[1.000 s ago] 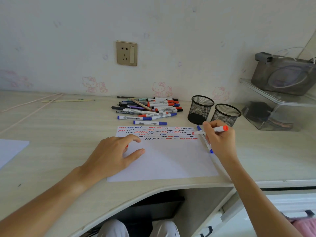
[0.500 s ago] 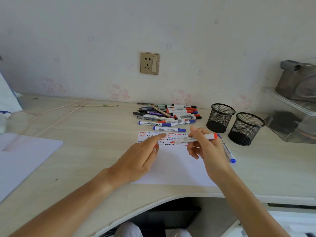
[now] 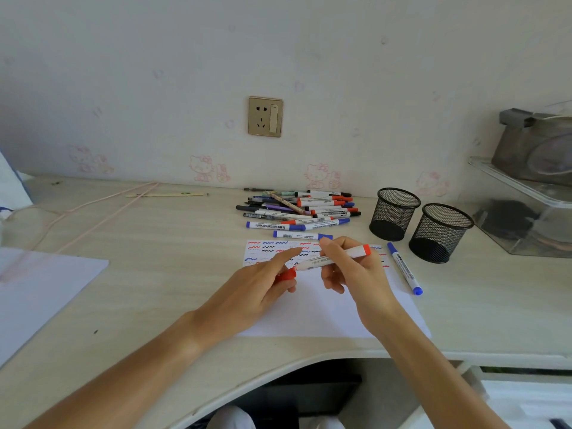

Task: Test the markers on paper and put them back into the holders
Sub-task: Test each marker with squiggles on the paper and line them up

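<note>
Red marker [image 3: 332, 258] in right hand [image 3: 353, 270] grip; cap [image 3: 286, 275] in left hand [image 3: 263, 286].

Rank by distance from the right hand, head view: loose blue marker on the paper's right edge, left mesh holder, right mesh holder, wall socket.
From the right hand:
1. Loose blue marker, just to its right on the paper's edge.
2. Left mesh holder and right mesh holder, behind and to the right; too close to call between them.
3. Wall socket, up on the wall, farthest.
</note>
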